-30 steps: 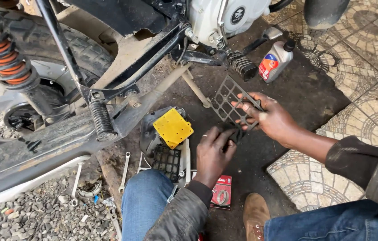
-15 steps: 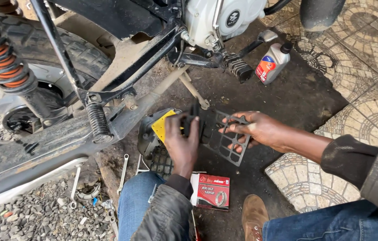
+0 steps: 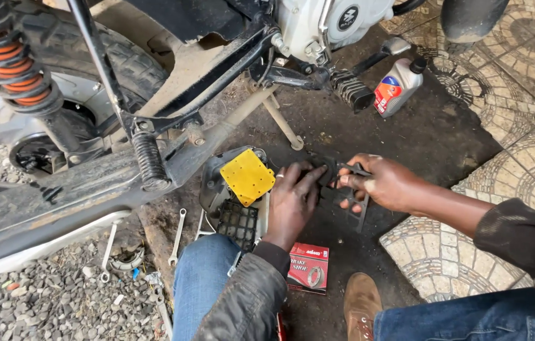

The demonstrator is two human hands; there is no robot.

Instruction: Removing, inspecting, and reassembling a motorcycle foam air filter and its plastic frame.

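Observation:
My left hand (image 3: 292,202) and my right hand (image 3: 384,183) meet over the oily ground under a motorcycle. Together they grip a dark curved part (image 3: 325,165), the left fingers spread over its left side and the right fingers pinching its right side. A black grid plate (image 3: 351,205) lies just beneath my right hand. A yellow perforated plate (image 3: 248,177) rests on a grey cover to the left of my left hand. A red box (image 3: 310,268) lies by my left wrist.
The motorcycle's footpeg (image 3: 352,91), stand leg (image 3: 283,123) and engine case sit just above the hands. A grey oil bottle (image 3: 397,85) stands at the upper right. Wrenches (image 3: 177,237) lie on the gravel edge at the left. My boot (image 3: 361,306) is below.
Both hands have moved up and left from the grid plate. My left hand reached towards the yellow plate, then came back to meet the right on the dark curved part.

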